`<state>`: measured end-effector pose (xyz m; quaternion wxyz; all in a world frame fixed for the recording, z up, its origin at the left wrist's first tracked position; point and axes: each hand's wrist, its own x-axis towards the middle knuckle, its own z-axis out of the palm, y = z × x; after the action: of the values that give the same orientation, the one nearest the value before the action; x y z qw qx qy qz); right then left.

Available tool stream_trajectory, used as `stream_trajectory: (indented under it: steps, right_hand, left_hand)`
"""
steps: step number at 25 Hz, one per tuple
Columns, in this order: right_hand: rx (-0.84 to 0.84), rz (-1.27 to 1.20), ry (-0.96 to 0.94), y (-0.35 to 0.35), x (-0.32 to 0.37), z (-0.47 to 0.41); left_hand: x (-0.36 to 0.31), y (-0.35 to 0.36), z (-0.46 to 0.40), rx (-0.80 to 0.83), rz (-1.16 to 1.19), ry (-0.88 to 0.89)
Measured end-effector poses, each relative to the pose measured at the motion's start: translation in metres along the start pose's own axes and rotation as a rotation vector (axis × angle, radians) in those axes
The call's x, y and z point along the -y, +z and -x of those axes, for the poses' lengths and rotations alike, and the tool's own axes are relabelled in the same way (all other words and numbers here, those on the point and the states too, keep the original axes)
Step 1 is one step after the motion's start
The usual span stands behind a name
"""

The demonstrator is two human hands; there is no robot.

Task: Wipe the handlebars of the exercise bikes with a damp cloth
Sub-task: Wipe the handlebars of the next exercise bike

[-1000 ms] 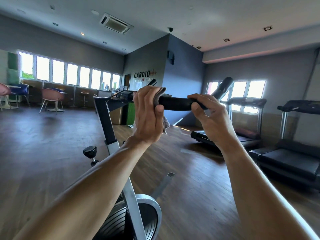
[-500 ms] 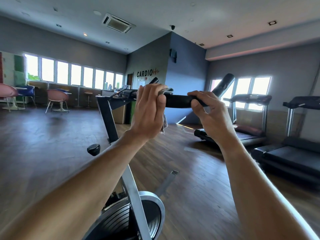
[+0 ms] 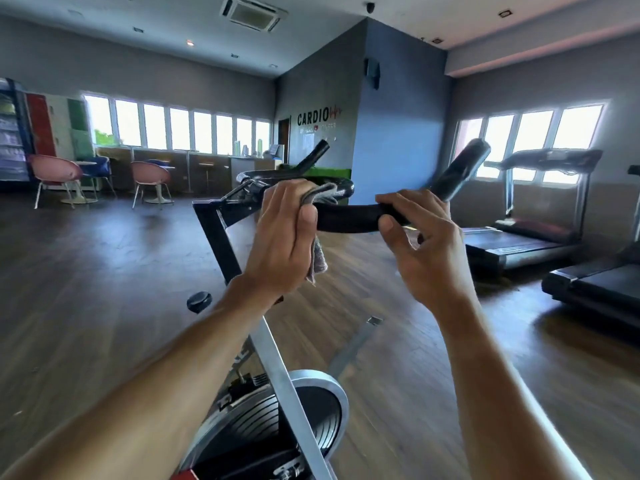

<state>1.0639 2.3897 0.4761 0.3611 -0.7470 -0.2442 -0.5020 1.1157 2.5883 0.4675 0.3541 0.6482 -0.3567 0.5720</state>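
Both hands are on the black handlebar (image 3: pixel 349 220) of the exercise bike (image 3: pixel 277 358): the left hand (image 3: pixel 284 240) is curled round a grey cloth (image 3: pixel 320 199) wrapped over the bar near its middle, and the right hand (image 3: pixel 426 244) grips the bare bar just beside it. Two treadmills (image 3: pixel 540 233) stand on the wooden floor (image 3: pixel 104 271) to the right.

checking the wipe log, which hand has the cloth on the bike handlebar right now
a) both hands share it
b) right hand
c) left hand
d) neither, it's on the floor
c: the grey cloth is wrapped over the handlebar under the left hand, while the right hand grips the bare bar.
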Motion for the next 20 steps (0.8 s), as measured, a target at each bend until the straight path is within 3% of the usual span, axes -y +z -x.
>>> stream_trajectory:
  steps: [5, 10, 14, 17, 20]
  right_hand:
    - [0.053, 0.052, 0.002, -0.006, 0.011, 0.0]
    - [0.289, 0.252, 0.015, -0.027, 0.011, -0.017]
    - [0.506, 0.495, -0.034, -0.058, -0.005, -0.045]
    - [0.627, 0.527, -0.075, -0.066, -0.008, -0.054]
    - [0.683, 0.498, -0.031, -0.072, -0.002, -0.057]
  left_hand:
    - [-0.032, -0.014, -0.008, 0.241, -0.09, 0.018]
    - [-0.006, -0.039, -0.024, 0.585, -0.074, -0.074]
    - [-0.037, -0.034, -0.03, 0.588, -0.085, -0.298]
    - [-0.07, -0.024, -0.038, 0.572, -0.174, -0.477]
    - [-0.098, -0.015, -0.049, 0.684, -0.27, -0.677]
